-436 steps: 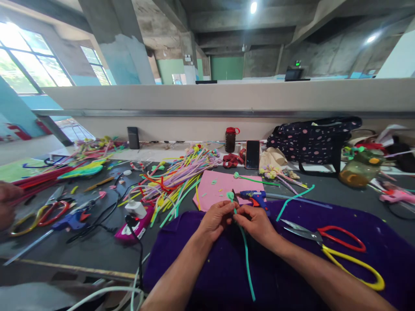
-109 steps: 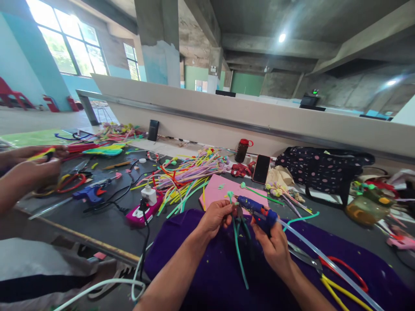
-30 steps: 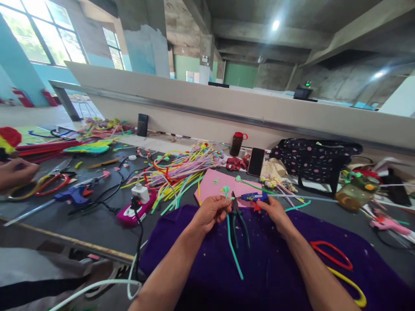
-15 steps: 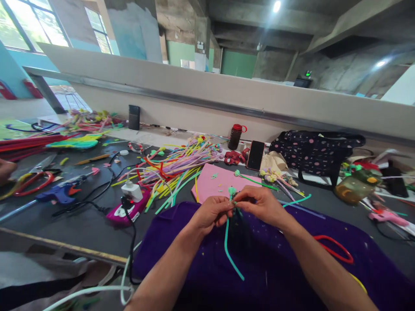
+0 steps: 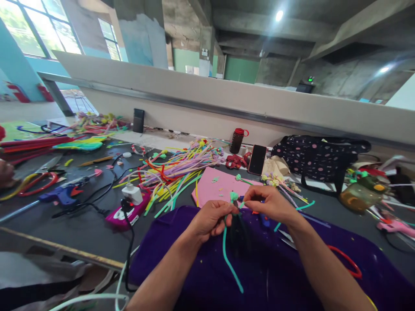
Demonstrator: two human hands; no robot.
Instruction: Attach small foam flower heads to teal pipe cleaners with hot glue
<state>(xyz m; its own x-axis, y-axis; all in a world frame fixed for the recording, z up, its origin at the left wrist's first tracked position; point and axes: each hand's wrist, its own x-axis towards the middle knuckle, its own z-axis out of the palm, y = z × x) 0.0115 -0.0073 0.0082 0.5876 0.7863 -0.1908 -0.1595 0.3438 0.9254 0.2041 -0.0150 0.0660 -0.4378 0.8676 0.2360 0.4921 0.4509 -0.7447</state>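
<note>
In the head view my left hand (image 5: pixel 210 219) is closed round a mint-green pipe-cleaner flower, its fuzzy head (image 5: pixel 234 197) above the fingertips. The flower's long stem (image 5: pixel 228 259) hangs below over dark purple cloth (image 5: pixel 181 263). Just to the right, my right hand (image 5: pixel 270 204) pinches a short mint-green piece (image 5: pixel 241 205) between thumb and forefinger, close to the flower. Behind the hands lies a pink sheet (image 5: pixel 210 183) with another green-headed stem (image 5: pixel 239 177) on it. Partly hidden under my right hand is a blue tool (image 5: pixel 264 219).
Red-handled scissors (image 5: pixel 346 259) lie by my right forearm. Bundled pipe cleaners (image 5: pixel 188 166), a pink power strip (image 5: pixel 129 214), a blue glue gun (image 5: pixel 61 194), a phone (image 5: pixel 257 159), a bottle (image 5: pixel 237 141) and a dark bag (image 5: pixel 314 157) surround the work area. Another person's hand (image 5: pixel 5 172) shows at the far left.
My right hand has drawn slightly right, away from my left, opening a small gap between their fingertips. A blue tool and the scissor blades now show near my right hand.
</note>
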